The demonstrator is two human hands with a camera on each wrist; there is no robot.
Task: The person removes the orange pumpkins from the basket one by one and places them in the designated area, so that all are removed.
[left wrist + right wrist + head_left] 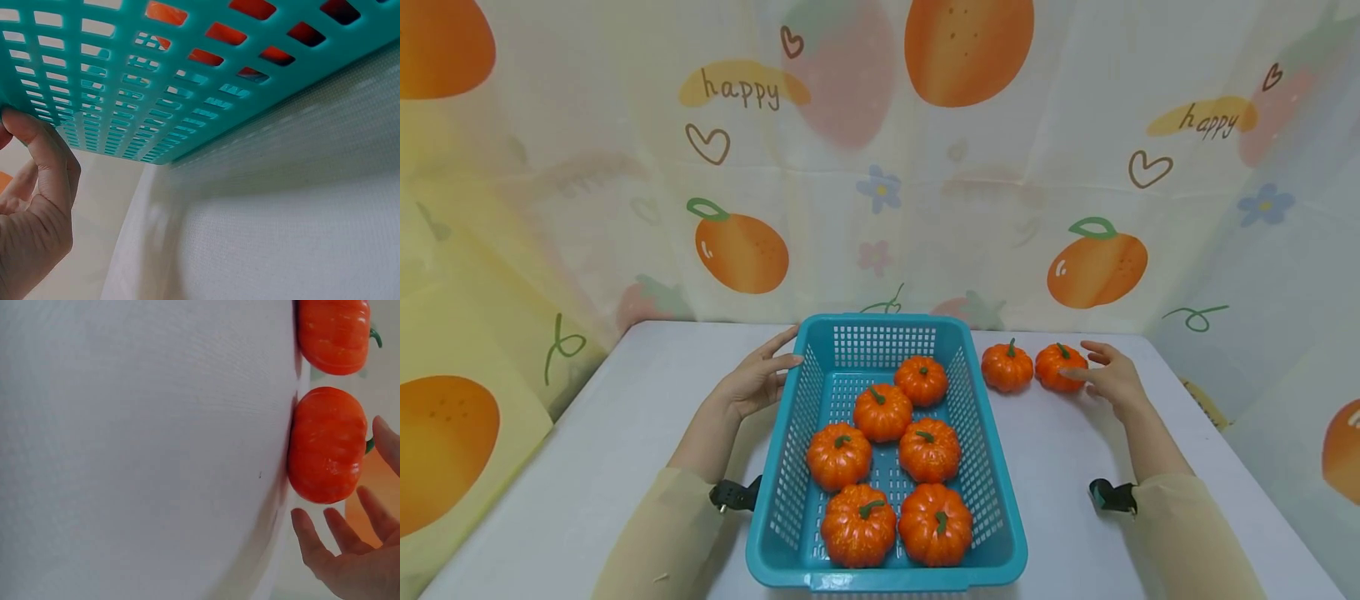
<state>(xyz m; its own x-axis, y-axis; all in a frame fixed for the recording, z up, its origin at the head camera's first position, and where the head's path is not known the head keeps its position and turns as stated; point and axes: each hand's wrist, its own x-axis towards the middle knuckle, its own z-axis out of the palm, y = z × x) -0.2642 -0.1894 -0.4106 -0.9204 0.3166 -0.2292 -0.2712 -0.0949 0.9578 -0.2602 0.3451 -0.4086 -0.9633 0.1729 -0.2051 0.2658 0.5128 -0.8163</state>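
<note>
A blue-green plastic basket [1009,500] with lattice walls holds several small orange pumpkins [929,450] with green stems. My left hand [756,379] is at the basket's far left side, its fingers bent and touching the rim; in the left wrist view the hand [40,187] meets the top of the lattice wall. Two more pumpkins stand on the table right of the basket. My right hand [1112,381] is spread around the outer pumpkin [1060,367]. In the right wrist view, gaps show between its fingers [306,534] and that pumpkin [328,445].
The inner loose pumpkin [1007,367] stands between the basket and the outer one. A white-covered table [1052,467] lies under everything. Behind it hangs a curtain [955,275] printed with fruit. Each wrist wears a dark strap [1112,497].
</note>
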